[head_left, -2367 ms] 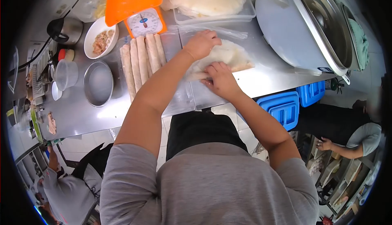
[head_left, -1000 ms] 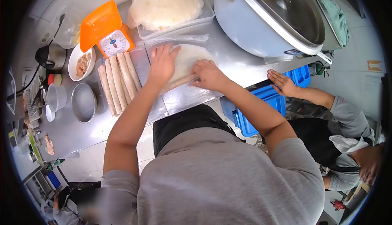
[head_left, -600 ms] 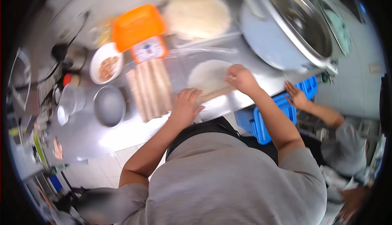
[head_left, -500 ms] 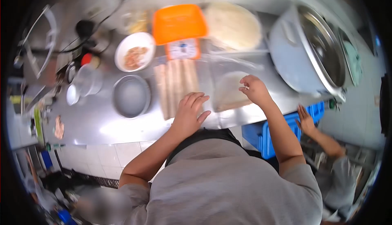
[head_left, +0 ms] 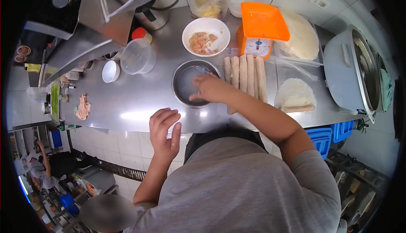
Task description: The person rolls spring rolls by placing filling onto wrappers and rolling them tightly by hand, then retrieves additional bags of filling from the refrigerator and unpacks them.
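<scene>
My right hand point(head_left: 207, 87) reaches over the round metal pan point(head_left: 175, 90), fingers apart and dipping inside its rim; the pan holds cloudy liquid. Just left of the pan, at the table's front edge, my left hand point(head_left: 164, 132) hovers with spread fingers and holds nothing. Several long pale rolls point(head_left: 250, 74) lie side by side right of the pan, partly behind my right forearm. Farther right rests a round thin wrapper point(head_left: 294, 91), its near edge folded over a filling. A white bowl point(head_left: 206, 34) of minced filling stands behind the pan.
An orange scale point(head_left: 264, 26) stands behind the rolls, beside a stack of wrappers point(head_left: 296, 34). At the right is a large lidded pot point(head_left: 344, 70). Clear tub point(head_left: 138, 56), small white bowl point(head_left: 111, 71) and pink cloth-like item point(head_left: 83, 107) are at left. Another person works far left.
Both hands have left the wrapper. My right hand has moved left to the pan, and my left hand has shifted left past the rolls. The view has swung left; the co-worker's hand at right has gone.
</scene>
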### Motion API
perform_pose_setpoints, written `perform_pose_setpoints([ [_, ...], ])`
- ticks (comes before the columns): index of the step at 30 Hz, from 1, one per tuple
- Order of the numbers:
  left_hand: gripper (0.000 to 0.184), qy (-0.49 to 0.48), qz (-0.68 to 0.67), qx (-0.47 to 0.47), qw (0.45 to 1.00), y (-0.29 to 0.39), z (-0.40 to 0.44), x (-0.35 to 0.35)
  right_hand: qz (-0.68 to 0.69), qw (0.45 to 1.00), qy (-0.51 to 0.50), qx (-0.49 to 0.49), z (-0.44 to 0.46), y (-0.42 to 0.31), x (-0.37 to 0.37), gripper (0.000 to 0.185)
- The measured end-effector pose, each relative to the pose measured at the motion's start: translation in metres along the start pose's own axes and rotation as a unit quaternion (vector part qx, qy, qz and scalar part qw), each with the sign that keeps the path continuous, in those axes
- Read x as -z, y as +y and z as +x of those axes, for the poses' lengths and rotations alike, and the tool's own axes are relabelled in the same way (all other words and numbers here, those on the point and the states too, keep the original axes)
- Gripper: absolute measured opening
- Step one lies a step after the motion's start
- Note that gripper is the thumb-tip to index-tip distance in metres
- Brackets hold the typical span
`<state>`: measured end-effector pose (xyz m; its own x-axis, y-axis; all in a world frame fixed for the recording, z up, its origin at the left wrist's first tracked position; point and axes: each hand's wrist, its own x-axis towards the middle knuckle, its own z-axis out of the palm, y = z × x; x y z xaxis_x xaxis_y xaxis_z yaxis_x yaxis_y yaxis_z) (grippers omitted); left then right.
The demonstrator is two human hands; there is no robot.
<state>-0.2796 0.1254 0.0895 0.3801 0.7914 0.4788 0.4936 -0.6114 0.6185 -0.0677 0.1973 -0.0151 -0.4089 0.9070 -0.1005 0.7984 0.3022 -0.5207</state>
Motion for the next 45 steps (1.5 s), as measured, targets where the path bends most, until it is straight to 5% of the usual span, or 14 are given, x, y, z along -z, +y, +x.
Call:
perform_pose_setpoints([
  [3,0.018,-0.002,-0.022,-0.018,1.0,0.002,0.001,-0.008,0.343,0.934,0.059,-0.079,-0.017,0.001,0.036,0.073],
  [5,0.02,-0.011,-0.06,-0.019,0.998,0.005,0.003,-0.023,0.654,0.73,0.089,-0.177,-0.041,0.013,0.053,0.075],
  [8,0.024,-0.067,-0.106,-0.048,0.991,0.014,0.014,-0.059,0.811,0.542,0.129,-0.179,-0.106,0.048,0.074,0.075],
  [16,0.031,-0.315,-0.065,-0.228,0.919,0.08,0.024,-0.259,0.3,0.816,0.284,-0.404,-0.321,0.181,0.056,0.055],
  [17,0.032,-0.31,-0.001,-0.25,0.917,0.078,0.015,-0.295,0.243,0.841,0.266,-0.404,-0.321,0.189,0.041,0.051],
  [19,0.036,-0.323,0.096,-0.253,0.907,0.083,0.004,-0.335,0.015,0.974,0.131,-0.182,-0.313,0.199,0.015,0.061],
  [26,0.043,-0.357,0.215,-0.18,0.891,0.099,-0.006,-0.345,-0.142,0.947,0.041,-0.285,-0.338,0.252,0.063,0.087],
  [29,0.042,-0.372,0.227,-0.153,0.887,0.11,0.001,-0.345,-0.158,0.954,0.14,-0.213,-0.33,0.268,0.051,0.09],
  [30,0.041,-0.381,0.234,-0.142,0.883,0.114,0.0,-0.344,0.001,0.981,0.153,-0.121,-0.323,0.251,0.05,0.089],
  [33,0.04,-0.361,0.251,-0.129,0.889,0.119,-0.005,-0.344,0.011,0.998,0.014,-0.057,-0.303,0.222,0.021,0.088],
  [38,0.037,-0.35,0.188,-0.003,0.918,0.105,-0.013,-0.362,-0.053,0.981,0.109,-0.149,-0.344,0.267,0.055,0.088],
  [40,0.032,-0.217,0.162,-0.045,0.962,0.085,-0.031,-0.379,-0.081,0.971,0.082,-0.208,-0.353,0.273,0.068,0.087],
  [42,0.035,-0.263,0.207,-0.039,0.941,0.098,-0.026,-0.374,-0.092,0.955,0.118,-0.257,-0.359,0.277,0.075,0.084],
  [45,0.044,-0.39,0.207,-0.011,0.897,0.125,-0.005,-0.357,0.065,0.989,0.125,-0.041,-0.324,0.256,0.054,0.078],
])
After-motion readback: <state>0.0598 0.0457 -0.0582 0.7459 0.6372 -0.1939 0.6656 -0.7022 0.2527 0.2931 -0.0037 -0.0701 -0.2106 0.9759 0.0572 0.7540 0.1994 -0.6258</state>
